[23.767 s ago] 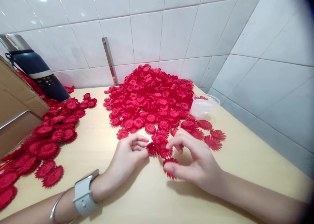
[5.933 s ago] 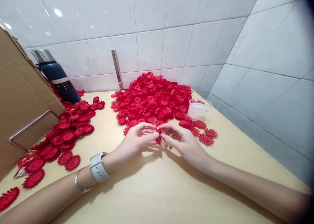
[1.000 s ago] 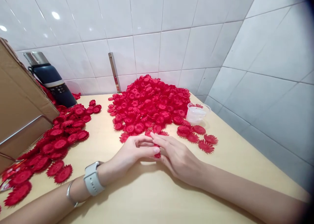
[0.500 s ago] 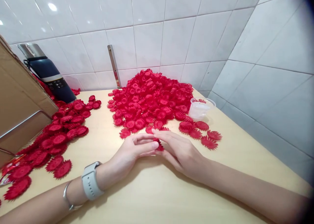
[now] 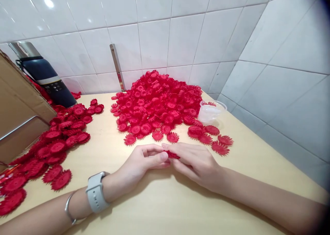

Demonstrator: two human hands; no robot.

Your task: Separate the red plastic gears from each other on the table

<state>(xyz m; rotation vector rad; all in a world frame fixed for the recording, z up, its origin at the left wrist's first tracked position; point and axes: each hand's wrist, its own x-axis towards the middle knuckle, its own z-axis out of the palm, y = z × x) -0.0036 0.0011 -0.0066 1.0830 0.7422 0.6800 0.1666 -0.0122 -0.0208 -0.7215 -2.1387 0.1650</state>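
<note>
— Step in hand? Looked like pressing or fitting one small red flower piece (image 5: 172,155) together, low over the counter (image 5: 165,207).

— Fingers? Left hand (image 5: 140,166) with thumb and forefinger closed on the near edge of the piece; right hand (image 5: 197,163) pinching its far edge, fingertips of both nearly touching.

— And the piece itself? Caught between the two pinches, mostly hidden, only a red sliver showing, just above the counter.

— Next move? Probably called for a firm, even squeeze without letting the thin petals fold; hard to judge whether already seated.

— Farther out? Loose flowers (image 5: 165,137) just beyond the fingers, then the big red heap (image 5: 157,101) against the tiled wall, a clear cup (image 5: 211,112) beside it, a flatter pile (image 5: 54,142) off left.
</note>
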